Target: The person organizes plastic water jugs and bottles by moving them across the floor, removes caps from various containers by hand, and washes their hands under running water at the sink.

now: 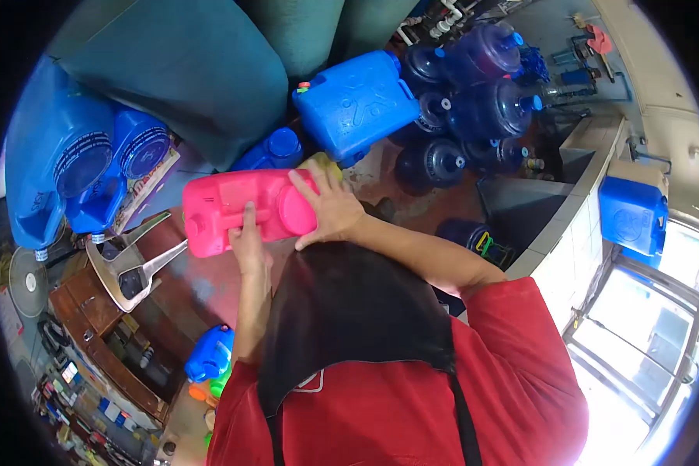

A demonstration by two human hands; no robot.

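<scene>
Head view shows us a pink jug [229,196] lying on its side in front of the black apron [349,303], its round cap [291,211] facing up toward us. Our left hand [248,250] holds the near edge of the jug, one finger stretched along its face and the others bent. Our right hand [334,211] lies over the cap end with its fingers spread wide, thumb on one side of the cap and fingers on the other; we cannot tell how hard it presses. Something yellow [322,159] shows just beyond these fingertips, too covered for us to name.

Past the pink jug we see a blue jug [357,105], tilted from our angle, with an orange-red tap at its left end. Green tanks [295,35] stand behind it. To the right we find a cluster of blue bottles [485,109], some lying on others. On the left, two larger blue containers [54,147] sit side by side, near a pale chair [107,281] on the reddish floor [217,293]. We also make out a round fan [29,281] beyond the chair.
</scene>
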